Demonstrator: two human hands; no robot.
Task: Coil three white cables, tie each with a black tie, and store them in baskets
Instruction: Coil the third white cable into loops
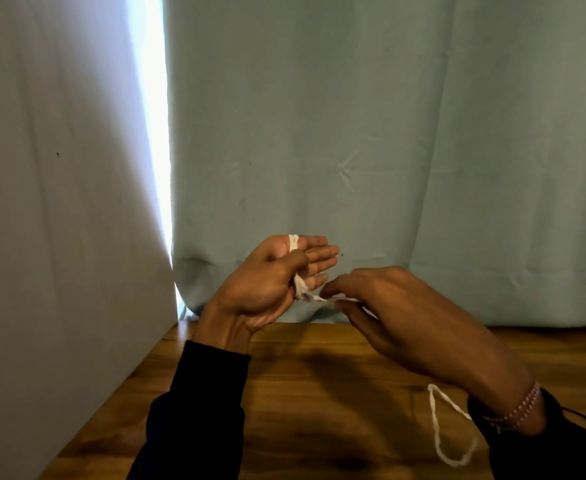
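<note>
Two hands wind a cable (pixel 294 249) above the surface (pixel 319 393) — left hand (pixel 271 282) thumb-clamps the coil, right hand (pixel 406 306) fingers pinch the strand; steady tension should keep loops tidy.

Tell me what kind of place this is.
Probably a home or makeshift work corner: a wooden table pushed against a pale green curtain, with daylight showing through a gap beside a plain white wall.
</note>
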